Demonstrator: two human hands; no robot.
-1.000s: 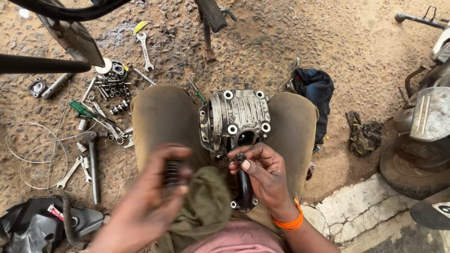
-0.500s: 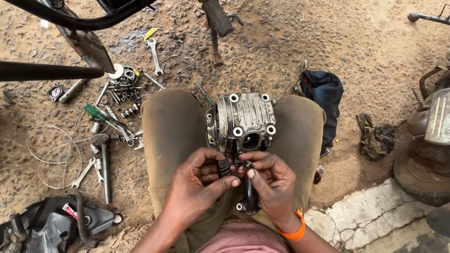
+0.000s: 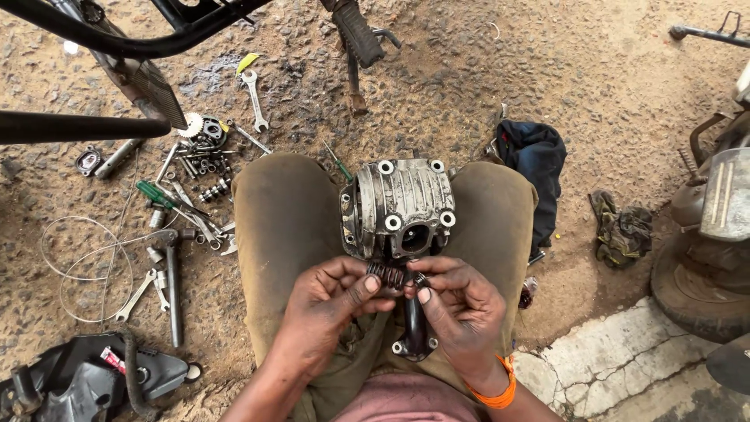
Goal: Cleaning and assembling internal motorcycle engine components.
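Observation:
A grey finned metal engine cylinder head [image 3: 402,205] rests between my knees, on my olive trousers. Just below it my left hand [image 3: 328,309] pinches a dark coil spring [image 3: 386,273] between thumb and fingers. My right hand [image 3: 461,312], with an orange band at the wrist, meets the left at the spring's right end and holds a small dark ring-shaped part [image 3: 420,279] at its fingertips. A black bent pipe piece [image 3: 414,336] lies on my lap under both hands.
Spanners [image 3: 254,98], a green-handled screwdriver [image 3: 156,195], small gears and bolts [image 3: 203,148] lie on the dirt to the left, with a wire loop [image 3: 78,266] and a black plastic cover [image 3: 86,379]. A dark blue cloth [image 3: 539,164], a rag [image 3: 621,227] and a tyre [image 3: 703,289] are right.
My left hand brought the spring from my left thigh to the middle, under the cylinder head. Both hands now meet at the spring. The view shifted slightly.

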